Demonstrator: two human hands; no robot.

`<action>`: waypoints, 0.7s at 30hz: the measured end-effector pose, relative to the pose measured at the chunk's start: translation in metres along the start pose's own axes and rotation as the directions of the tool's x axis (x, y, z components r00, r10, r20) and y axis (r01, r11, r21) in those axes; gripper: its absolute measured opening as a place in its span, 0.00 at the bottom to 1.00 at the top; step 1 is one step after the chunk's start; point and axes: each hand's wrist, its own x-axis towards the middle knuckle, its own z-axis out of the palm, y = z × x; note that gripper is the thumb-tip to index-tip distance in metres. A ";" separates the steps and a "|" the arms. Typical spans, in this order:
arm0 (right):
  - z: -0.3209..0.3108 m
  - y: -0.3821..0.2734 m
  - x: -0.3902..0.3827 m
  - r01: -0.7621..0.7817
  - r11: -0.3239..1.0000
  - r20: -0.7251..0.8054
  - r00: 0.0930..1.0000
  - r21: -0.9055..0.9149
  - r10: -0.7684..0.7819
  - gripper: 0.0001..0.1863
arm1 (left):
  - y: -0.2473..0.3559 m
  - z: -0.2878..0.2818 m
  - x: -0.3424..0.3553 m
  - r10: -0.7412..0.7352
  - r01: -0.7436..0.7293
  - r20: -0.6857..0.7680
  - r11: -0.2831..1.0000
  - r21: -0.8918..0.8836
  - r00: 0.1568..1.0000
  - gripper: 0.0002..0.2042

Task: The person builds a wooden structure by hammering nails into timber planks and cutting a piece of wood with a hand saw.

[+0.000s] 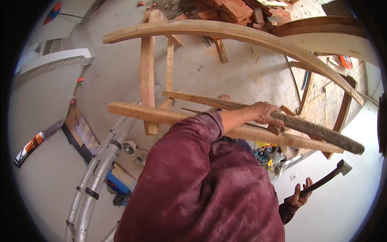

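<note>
My left hand [264,113] is closed over the edge of a long, narrow wooden plank [318,131]. The plank's right part is dark and rough, as if crusted, and the plank slants down toward the right. Just below it runs a paler wooden beam [153,114], partly hidden by my left arm. Out to the lower right, my right hand [300,195] grips the handle of a hammer [324,181]. Its dark grey head points up and to the right, apart from the wood and near the white wall.
Another long beam [209,28] crosses the far side, resting on a wooden trestle [147,80]. Broken red bricks [234,12] lie heaped beyond it. An aluminium ladder [94,177] stands at the left. Tools and cables [266,155] lie under the beams; bare toes [225,97] show on the floor.
</note>
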 end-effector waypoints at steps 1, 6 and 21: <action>-0.001 -0.004 0.011 0.014 1.000 0.010 1.000 0.003 -0.014 0.23 | 0.001 -0.002 -0.002 -0.009 0.009 0.011 1.000 -0.010 1.000 0.42; 0.007 -0.028 0.052 0.288 0.940 0.142 0.954 -0.183 -0.265 0.25 | 0.001 -0.003 -0.001 -0.087 0.090 0.076 0.996 -0.029 0.993 0.39; 0.010 -0.040 0.192 0.555 0.541 0.453 0.831 -0.632 -0.324 0.27 | -0.021 0.006 0.023 0.015 -0.023 0.091 0.997 0.078 0.996 0.33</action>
